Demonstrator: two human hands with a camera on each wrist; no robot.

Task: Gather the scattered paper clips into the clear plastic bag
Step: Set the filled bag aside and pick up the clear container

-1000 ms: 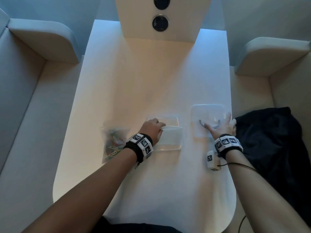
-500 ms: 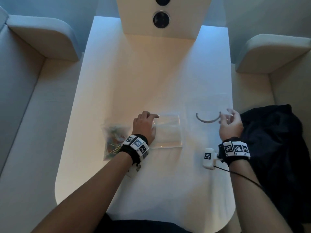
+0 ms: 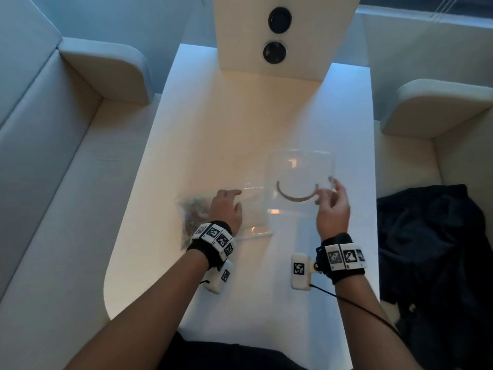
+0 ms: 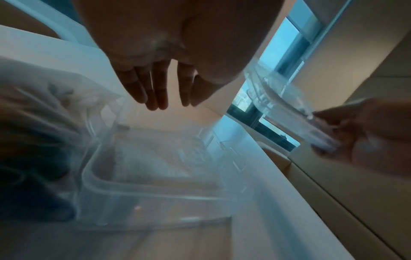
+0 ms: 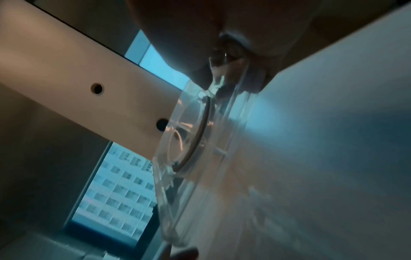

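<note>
A clear plastic bag [image 3: 190, 209] with coloured paper clips inside lies on the white table [image 3: 240, 116], just left of my left hand [image 3: 229, 196]. In the left wrist view the bag [image 4: 44, 109] is crumpled beside a clear plastic box [image 4: 155, 167]. My left hand's fingers [image 4: 155, 88] are straight above the box [image 3: 254, 209] and hold nothing. My right hand [image 3: 326, 192] pinches the right edge of a clear lid [image 3: 298, 169] with a dark curved handle and holds it tilted above the table, right of the box. The lid [image 5: 193, 140] fills the right wrist view. No loose clips show.
A dark garment [image 3: 432, 249] lies on the right-hand seat beside the table edge. A white panel [image 3: 306, 49] with two round sockets stands at the table's far end. Pale cushioned seats [image 3: 66, 156] flank both sides.
My right hand has picked the clear lid up off the table and carried it up and left toward the box. My left hand has let go of the box's edge and flattened.
</note>
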